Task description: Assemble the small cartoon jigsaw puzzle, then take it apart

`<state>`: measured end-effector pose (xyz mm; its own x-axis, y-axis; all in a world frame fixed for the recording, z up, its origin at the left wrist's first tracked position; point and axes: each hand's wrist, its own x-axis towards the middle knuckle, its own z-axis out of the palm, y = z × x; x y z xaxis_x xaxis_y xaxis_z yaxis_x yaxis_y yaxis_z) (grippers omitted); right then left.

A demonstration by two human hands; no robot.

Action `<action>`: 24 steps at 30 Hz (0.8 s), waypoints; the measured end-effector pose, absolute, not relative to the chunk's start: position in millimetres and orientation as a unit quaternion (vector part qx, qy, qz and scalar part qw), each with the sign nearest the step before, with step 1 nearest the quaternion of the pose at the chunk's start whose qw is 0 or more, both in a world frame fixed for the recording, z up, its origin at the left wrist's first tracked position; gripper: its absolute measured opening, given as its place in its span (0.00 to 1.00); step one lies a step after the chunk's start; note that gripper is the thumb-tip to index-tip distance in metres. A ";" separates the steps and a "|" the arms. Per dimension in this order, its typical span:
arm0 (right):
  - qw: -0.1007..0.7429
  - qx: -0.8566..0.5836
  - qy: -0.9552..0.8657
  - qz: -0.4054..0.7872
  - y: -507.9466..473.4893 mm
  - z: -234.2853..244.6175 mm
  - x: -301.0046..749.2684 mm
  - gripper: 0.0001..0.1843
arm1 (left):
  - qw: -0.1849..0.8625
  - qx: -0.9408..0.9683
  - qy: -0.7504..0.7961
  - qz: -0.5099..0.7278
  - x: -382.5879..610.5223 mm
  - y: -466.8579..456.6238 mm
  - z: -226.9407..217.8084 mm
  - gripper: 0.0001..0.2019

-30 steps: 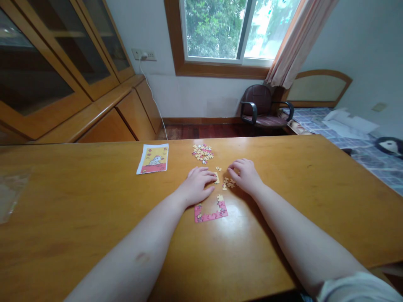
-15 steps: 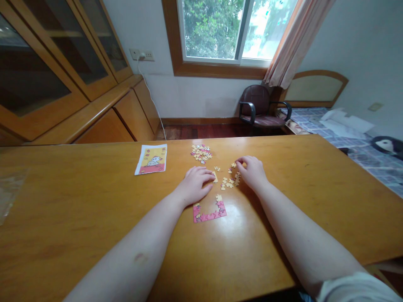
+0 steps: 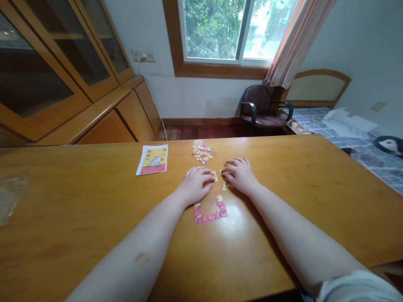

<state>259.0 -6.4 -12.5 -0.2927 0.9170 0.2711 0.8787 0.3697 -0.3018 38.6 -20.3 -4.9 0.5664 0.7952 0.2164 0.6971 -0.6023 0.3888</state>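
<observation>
My left hand point(image 3: 195, 183) rests palm down on the wooden table point(image 3: 94, 209), fingertips touching a yellow puzzle piece point(image 3: 214, 176). My right hand point(image 3: 238, 173) lies flat over a few loose yellow pieces point(image 3: 224, 185), fingers stretched left toward my left hand. A joined strip of pink puzzle border point(image 3: 210, 209), U-shaped, lies just in front of both hands. A small heap of loose pieces point(image 3: 202, 153) sits beyond the hands. The reference picture card point(image 3: 153, 159) lies at the far left of the heap.
A clear plastic bag point(image 3: 11, 195) lies at the table's left edge. Wooden cabinets with glass doors point(image 3: 63, 63) line the left wall. A dark armchair point(image 3: 261, 110) stands under the window; a bed with papers point(image 3: 346, 126) is at right.
My right hand moved left from the loose pieces' right side and now covers them, close to my left hand. My left hand stayed in place.
</observation>
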 end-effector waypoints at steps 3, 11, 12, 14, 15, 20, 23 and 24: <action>0.226 -0.587 -0.776 0.049 -3.7 -14.3 259.7 0.09 | 0.133 0.873 0.430 0.188 38.9 -20.2 -4.5 0.12; 0.218 -0.588 -0.778 0.051 -3.4 -12.9 258.5 0.09 | 0.137 0.856 0.454 0.206 39.6 -19.1 -3.1 0.12; 0.217 -0.586 -0.779 0.048 -4.4 -12.1 257.4 0.10 | 0.137 0.854 0.456 0.210 39.6 -19.1 -3.1 0.12; 0.213 -0.582 -0.784 0.039 -6.1 -11.0 255.0 0.12 | 0.139 0.852 0.457 0.216 39.6 -19.2 -3.4 0.12; 0.210 -0.580 -0.786 0.035 -6.7 -11.0 254.0 0.13 | 0.138 0.851 0.457 0.218 39.7 -19.3 -3.7 0.12; 0.196 -0.563 -0.802 0.038 -5.8 -14.2 253.6 0.10 | 0.137 0.852 0.455 0.220 39.4 -19.6 -4.0 0.12; 0.200 -0.557 -0.804 0.050 -4.3 -15.2 255.3 0.09 | 0.135 0.851 0.458 0.218 39.0 -19.4 -4.1 0.12; 0.203 -0.558 -0.803 0.052 -4.0 -15.2 255.6 0.10 | 0.135 0.851 0.458 0.218 38.9 -19.3 -4.3 0.12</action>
<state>255.6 -4.0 -15.2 -0.2943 0.9170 0.2691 0.8751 0.3718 -0.3098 38.9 -19.3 -4.3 0.4861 0.8381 0.2476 0.7205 -0.5447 0.4292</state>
